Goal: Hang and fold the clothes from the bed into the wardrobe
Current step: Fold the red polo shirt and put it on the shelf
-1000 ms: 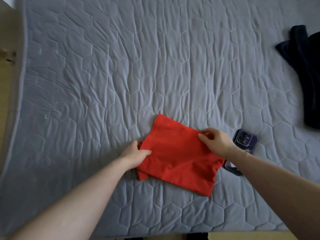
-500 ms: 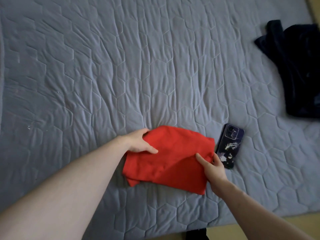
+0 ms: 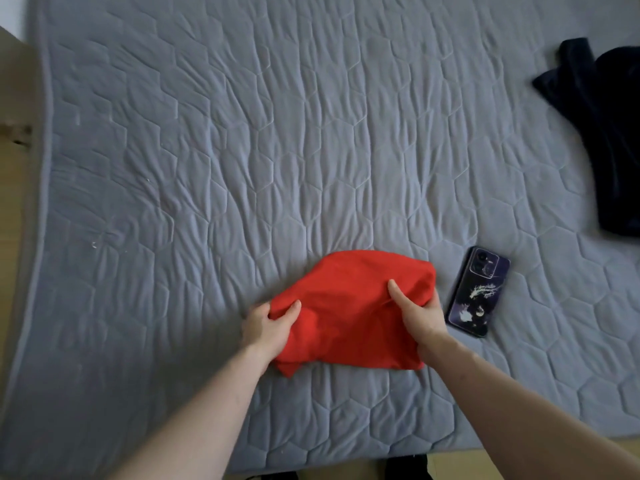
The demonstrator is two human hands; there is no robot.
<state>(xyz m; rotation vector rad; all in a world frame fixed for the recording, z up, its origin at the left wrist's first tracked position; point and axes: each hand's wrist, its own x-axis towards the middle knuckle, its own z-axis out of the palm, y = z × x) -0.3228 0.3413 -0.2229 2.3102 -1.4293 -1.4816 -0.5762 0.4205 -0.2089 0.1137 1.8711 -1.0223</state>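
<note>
**Folded red garment gripped at both ends: risks on the lift**

Nearest the viewer, both forearms reach in over the near edge of the bed (image 3: 311, 133). The left hand (image 3: 266, 327) pinches the left end of the red garment (image 3: 349, 306), thumb on top and fingers tucked beneath; the right hand (image 3: 420, 315) grips the right end in the same manner. The garment lies on the quilted cover as a compact, slightly bunched bundle, its lower left corner trailing loose. Judged from this grip, the fold probably slackens if the hands rise unevenly or draw apart, since only the two ends are secured and the middle sags. Just beside the right hand, apart from the cloth, lies a phone (image 3: 479, 294); a sweeping hem could drag it toward the bed's edge. Farther off, at the far right, a dark garment (image 3: 609, 133) lies unfolded, evidently yet to be handled. No wardrobe is in view.
</note>
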